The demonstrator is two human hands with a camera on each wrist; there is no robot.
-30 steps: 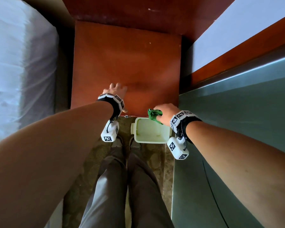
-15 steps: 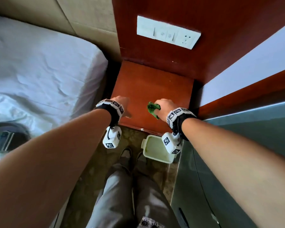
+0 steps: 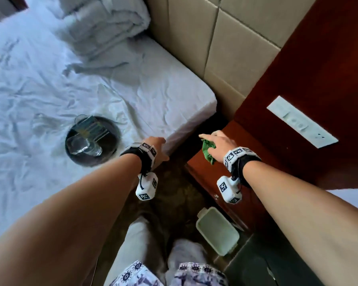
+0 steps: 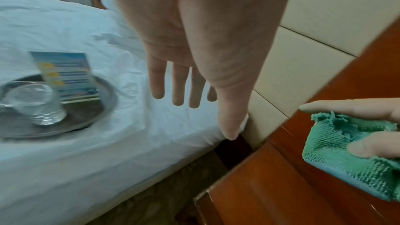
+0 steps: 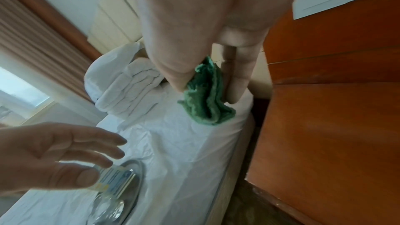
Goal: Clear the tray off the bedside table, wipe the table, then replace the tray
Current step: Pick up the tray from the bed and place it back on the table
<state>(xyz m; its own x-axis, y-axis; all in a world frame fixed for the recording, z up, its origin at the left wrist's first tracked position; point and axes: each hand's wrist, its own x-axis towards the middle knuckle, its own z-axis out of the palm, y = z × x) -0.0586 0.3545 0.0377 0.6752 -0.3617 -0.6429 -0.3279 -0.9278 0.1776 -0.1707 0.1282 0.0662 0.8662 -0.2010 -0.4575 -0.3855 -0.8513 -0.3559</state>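
Note:
A round dark metal tray (image 3: 110, 155) lies on the white bed, carrying a clear glass (image 3: 85, 147) and a printed card (image 3: 91, 126). In the left wrist view the tray (image 4: 101, 103) sits left of my fingers. My left hand (image 3: 159, 148) hovers open at the bed's corner, right of the tray, fingers straight (image 4: 179, 91). My right hand (image 3: 217, 143) pinches a crumpled green cloth (image 3: 208, 151) over the left front corner of the red-brown bedside table (image 3: 203, 164). The cloth (image 5: 205, 98) hangs between thumb and fingers. The table top shows bare wood (image 4: 270, 186).
A folded white duvet (image 3: 103, 23) lies at the head of the bed beside a padded beige headboard (image 3: 225, 48). A white switch panel (image 3: 302, 122) sits on the wooden wall. A pale green bin (image 3: 217, 230) stands on the patterned floor by my legs.
My view has swung left from the table to the bed, bringing the tray into sight. Both hands moved left; the left one left the table for the bed's corner.

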